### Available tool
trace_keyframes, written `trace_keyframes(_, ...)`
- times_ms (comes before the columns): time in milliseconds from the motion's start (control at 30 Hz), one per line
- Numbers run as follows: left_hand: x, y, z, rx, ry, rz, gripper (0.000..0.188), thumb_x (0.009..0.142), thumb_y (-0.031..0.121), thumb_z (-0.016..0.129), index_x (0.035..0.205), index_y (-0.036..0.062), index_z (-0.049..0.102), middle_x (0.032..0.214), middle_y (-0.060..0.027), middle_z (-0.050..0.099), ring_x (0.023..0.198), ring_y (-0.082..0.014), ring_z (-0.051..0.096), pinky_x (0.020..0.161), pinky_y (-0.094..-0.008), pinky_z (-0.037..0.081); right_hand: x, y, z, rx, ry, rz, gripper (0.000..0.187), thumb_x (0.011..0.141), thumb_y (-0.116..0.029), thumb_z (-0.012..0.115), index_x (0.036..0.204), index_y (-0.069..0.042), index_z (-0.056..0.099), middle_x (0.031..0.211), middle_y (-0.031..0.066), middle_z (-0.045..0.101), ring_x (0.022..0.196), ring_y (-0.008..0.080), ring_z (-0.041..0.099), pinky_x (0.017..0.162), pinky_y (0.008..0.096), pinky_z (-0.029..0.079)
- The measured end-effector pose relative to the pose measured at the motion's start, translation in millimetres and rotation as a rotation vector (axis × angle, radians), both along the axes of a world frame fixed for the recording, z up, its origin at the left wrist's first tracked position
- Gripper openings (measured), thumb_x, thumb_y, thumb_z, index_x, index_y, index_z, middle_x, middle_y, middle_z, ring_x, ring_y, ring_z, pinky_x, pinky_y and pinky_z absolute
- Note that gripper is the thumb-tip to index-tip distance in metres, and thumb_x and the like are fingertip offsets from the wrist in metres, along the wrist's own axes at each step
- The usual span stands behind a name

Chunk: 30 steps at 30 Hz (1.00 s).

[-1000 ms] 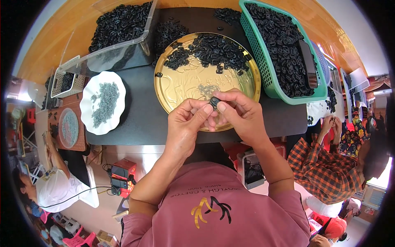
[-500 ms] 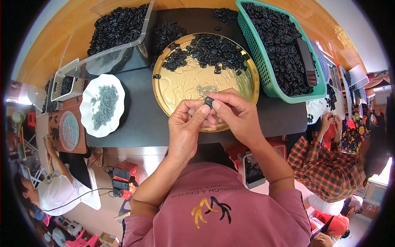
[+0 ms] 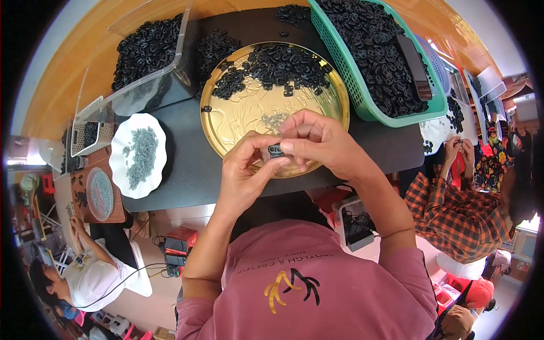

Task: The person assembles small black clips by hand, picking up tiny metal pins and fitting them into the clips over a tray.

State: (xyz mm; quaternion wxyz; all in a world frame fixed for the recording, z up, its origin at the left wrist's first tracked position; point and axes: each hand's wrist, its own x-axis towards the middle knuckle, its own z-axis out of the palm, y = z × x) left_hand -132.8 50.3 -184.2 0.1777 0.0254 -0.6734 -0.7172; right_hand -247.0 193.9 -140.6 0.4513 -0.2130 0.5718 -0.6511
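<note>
Over the near rim of a round gold tray (image 3: 207, 124), my hands meet at a small black plastic piece (image 3: 275, 150) with two openings, like a small buckle. My left hand (image 3: 246, 161) pinches it between thumb and fingers. The thumb of my right hand (image 3: 323, 144) presses against its right edge, the index finger arched above. Whether a pin is between the right fingers is too small to tell. Beyond my hands, small silvery pins (image 3: 274, 120) lie in the tray. Many similar black pieces (image 3: 286, 68) are heaped at its far side.
Left of the tray stands a white scalloped dish (image 3: 120, 170) holding grey metal pins. A clear bin (image 3: 184, 42) and a green basket (image 3: 331, 56), both full of black pieces, flank the tray. A dark block (image 3: 413, 65) rests on the basket's contents. Co-workers sit on either side.
The black piece has turned so its openings show, and has shifted slightly left and down. My right index finger has lifted off it. The whole view has shifted a little.
</note>
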Motion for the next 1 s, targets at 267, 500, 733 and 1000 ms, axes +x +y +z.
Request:
trace_keyframes(267, 1, -4, -3, -0.166, 0.029, 0.084, 0.027, 0.074, -0.001, 0.075, 0.098, 0.0016, 0.063, 0.085, -0.0027, 0.056, 0.068, -0.0074, 0.049, 0.060, -0.0212, 0.042, 4, -1, 1, 0.147, 0.135, -0.013, 0.020, 0.090, -0.022, 0.064, 0.089, -0.002, 0.065, 0.068, -0.0027, 0.056, 0.053, 0.0027, 0.045, 0.048, 0.0177, 0.035)
trace_keyframes(500, 1, -6, 5, -0.403, 0.084, 0.129, 0.026, 0.074, 0.000, 0.074, 0.098, 0.0011, 0.064, 0.079, -0.0056, 0.058, 0.064, -0.0118, 0.053, 0.057, -0.0237, 0.044, 8, 0, -7, 0.121, 0.140, 0.028, 0.023, 0.091, -0.025, 0.063, 0.083, -0.003, 0.064, 0.067, -0.0052, 0.055, 0.058, 0.0008, 0.045, 0.048, 0.0175, 0.034)
trace_keyframes(733, 0, -6, 5, -0.484, 0.160, 0.134, 0.023, 0.075, 0.000, 0.073, 0.097, 0.0006, 0.064, 0.077, -0.0067, 0.059, 0.063, -0.0132, 0.054, 0.056, -0.0247, 0.045, 11, 1, -8, 0.076, 0.005, 0.026, 0.021, 0.092, -0.020, 0.062, 0.080, -0.003, 0.060, 0.063, -0.0038, 0.050, 0.051, 0.0027, 0.041, 0.047, 0.0192, 0.032)
trace_keyframes(1000, -5, -6, 5, -0.351, 0.127, 0.092, 0.033, 0.073, 0.001, 0.075, 0.103, 0.0018, 0.063, 0.079, -0.0043, 0.058, 0.063, -0.0106, 0.052, 0.058, -0.0229, 0.043, 12, 3, -3, 0.066, 0.094, -0.027, 0.019, 0.091, -0.020, 0.062, 0.082, -0.003, 0.061, 0.064, -0.0027, 0.053, 0.052, 0.0031, 0.044, 0.048, 0.0191, 0.034)
